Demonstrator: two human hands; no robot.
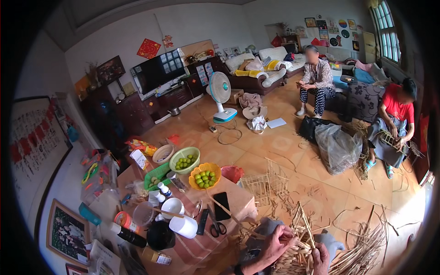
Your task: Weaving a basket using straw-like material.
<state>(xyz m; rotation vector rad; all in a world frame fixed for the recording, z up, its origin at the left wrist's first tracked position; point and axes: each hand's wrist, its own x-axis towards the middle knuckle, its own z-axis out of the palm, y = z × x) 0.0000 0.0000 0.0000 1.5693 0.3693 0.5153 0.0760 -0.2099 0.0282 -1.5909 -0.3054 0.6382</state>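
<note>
A partly woven straw basket (pixel 293 256) rests on my lap at the lower edge, with stiff dry stalks rising to a point above it. My left hand (pixel 276 247) is closed at its left side, fingers pinched together on a straw strand. That long pale strand (pixel 231 216) runs up and left from the fingers, over the table corner. Wrapped round the basket's right edge, my right hand (pixel 321 259) grips the weave, thumb on top. The lower part of the basket is cut off by the picture's edge.
Loose dry straw (pixel 362 250) lies heaped at my right. On the table (pixel 238 199) at my left are scissors (pixel 217 225), a phone (pixel 222 206), cups and bowls of green fruit. Wire-like frames (pixel 256 188) stand beyond. A person in red (pixel 398 112) handles straw; another person (pixel 317 80) sits farther back.
</note>
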